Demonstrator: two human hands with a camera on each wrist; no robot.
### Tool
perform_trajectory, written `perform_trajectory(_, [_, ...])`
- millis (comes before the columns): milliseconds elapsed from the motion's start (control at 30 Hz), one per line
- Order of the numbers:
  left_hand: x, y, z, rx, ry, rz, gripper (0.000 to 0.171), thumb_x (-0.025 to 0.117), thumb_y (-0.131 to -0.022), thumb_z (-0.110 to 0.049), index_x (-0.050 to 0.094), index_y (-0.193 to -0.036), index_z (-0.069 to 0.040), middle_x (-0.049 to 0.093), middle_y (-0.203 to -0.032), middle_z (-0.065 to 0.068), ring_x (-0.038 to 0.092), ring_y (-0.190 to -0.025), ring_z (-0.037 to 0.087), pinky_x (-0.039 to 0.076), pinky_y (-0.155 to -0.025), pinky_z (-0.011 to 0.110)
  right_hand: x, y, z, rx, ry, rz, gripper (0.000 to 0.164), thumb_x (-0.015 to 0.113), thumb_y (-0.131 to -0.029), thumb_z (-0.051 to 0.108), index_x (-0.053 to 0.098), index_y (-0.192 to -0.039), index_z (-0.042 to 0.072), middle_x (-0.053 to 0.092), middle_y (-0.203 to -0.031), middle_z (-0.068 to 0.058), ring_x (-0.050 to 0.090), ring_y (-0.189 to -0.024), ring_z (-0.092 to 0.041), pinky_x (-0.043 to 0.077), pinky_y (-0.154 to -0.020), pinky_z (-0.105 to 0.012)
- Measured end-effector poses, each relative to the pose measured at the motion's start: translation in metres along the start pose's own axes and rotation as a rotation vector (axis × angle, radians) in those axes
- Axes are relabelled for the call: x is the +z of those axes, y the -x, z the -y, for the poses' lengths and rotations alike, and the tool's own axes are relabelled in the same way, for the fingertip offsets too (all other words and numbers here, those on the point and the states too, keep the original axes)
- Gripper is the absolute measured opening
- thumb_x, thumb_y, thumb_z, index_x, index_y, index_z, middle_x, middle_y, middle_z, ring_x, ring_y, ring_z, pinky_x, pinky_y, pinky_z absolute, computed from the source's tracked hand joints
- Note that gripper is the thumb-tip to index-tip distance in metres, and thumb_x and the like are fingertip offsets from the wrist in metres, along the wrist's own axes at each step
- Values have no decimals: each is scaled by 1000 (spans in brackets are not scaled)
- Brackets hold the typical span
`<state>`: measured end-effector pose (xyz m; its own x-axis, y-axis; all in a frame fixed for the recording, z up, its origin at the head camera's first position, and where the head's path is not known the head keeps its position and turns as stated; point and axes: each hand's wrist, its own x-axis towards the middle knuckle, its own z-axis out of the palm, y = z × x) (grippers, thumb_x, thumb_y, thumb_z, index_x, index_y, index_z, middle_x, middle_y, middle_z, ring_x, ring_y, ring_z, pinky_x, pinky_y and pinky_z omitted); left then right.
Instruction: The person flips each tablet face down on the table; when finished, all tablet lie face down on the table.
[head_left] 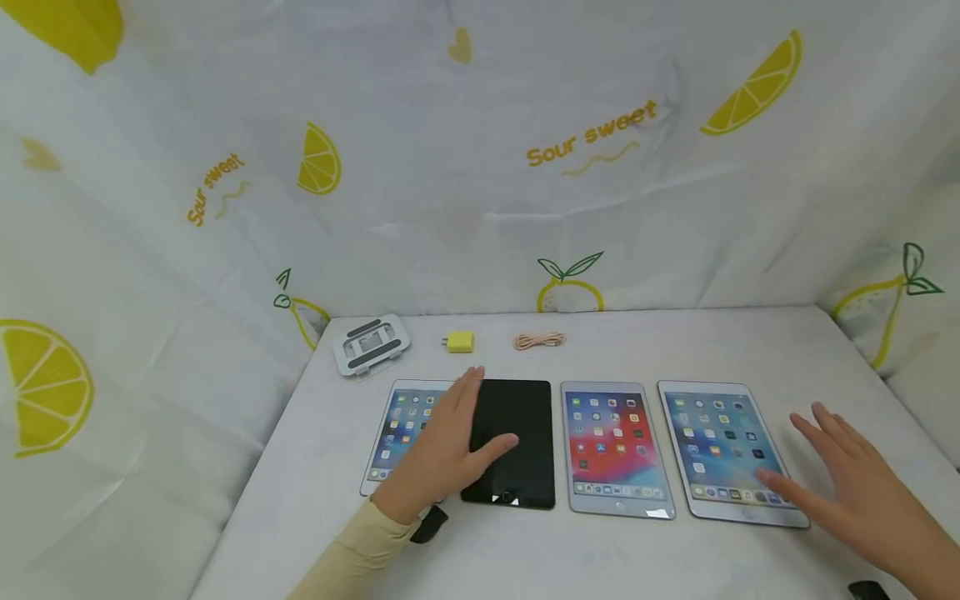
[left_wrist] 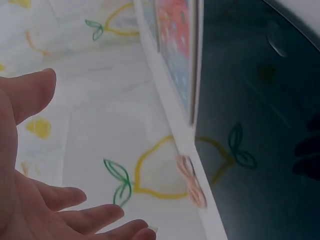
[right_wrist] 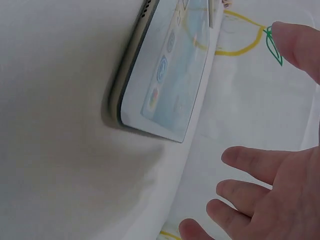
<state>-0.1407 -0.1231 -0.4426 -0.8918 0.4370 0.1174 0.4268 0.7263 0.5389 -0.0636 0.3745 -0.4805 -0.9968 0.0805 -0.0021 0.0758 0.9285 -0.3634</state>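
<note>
My left hand [head_left: 442,454] hovers over the leftmost tablet [head_left: 403,429] and the black-screened tablet [head_left: 525,442], fingers extended and thumb spread out. Nothing is in its grasp, as the left wrist view also shows. On the right, my right hand [head_left: 843,483] is held above the right edge of the rightmost tablet [head_left: 723,442], its fingers spread and holding nothing. Between the hands lies another tablet [head_left: 617,446] with a lit red and blue screen. The left hand partly hides the two tablets under it.
Along the back of the white table [head_left: 480,567] lie a grey-white folding stand [head_left: 371,344], a yellow charger plug [head_left: 459,341] and a coiled pinkish cable [head_left: 538,340]. A white lemon-print curtain [head_left: 450,225] hangs behind the table and along its sides.
</note>
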Motion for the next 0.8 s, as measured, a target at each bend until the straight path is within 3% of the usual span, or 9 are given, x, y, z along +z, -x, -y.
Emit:
perform_trajectory(167, [34,-31,-49,129,110,106,99,56,-104,-68,11,-175,-15,18,-183,4,26,-168,25,33,-133,53,3,0,8,-28,-34,-4,107,71,-98,62,28,-163,-10,-2,-175,-38,0,-159,-64,9,-116,-90])
perform_trajectory(300, [58,-45,-73,145,187,181,99,58,-102,-66,10,-175,-20,25,-180,2,36,-162,23,44,-127,47,1,-1,13,-37,-36,0,105,73,-97,61,32,-162,-10,5,-174,-40,9,-157,-66,18,-112,-91])
perform_trajectory(467, [81,-61,-102,105,310,251,98,60,-99,-69,14,-175,-26,35,-175,0,46,-154,22,51,-121,44,-5,-4,19,-8,-16,48,105,71,-97,64,35,-160,-12,12,-171,-43,19,-152,-68,26,-109,-91])
perform_trajectory(667, [100,-73,-137,32,441,317,97,58,-100,-72,14,-175,-29,25,-179,-8,32,-165,19,40,-129,56,-6,-9,26,14,8,99,105,69,-97,66,40,-156,-16,26,-162,-49,32,-141,-71,32,-107,-89])
perform_trajectory(800, [106,-79,-154,-25,478,341,94,56,-101,-73,18,-174,-28,28,-178,-8,36,-163,20,44,-125,61,-3,-13,30,17,32,107,103,68,-98,66,44,-152,-18,34,-155,-52,37,-137,-72,36,-106,-87])
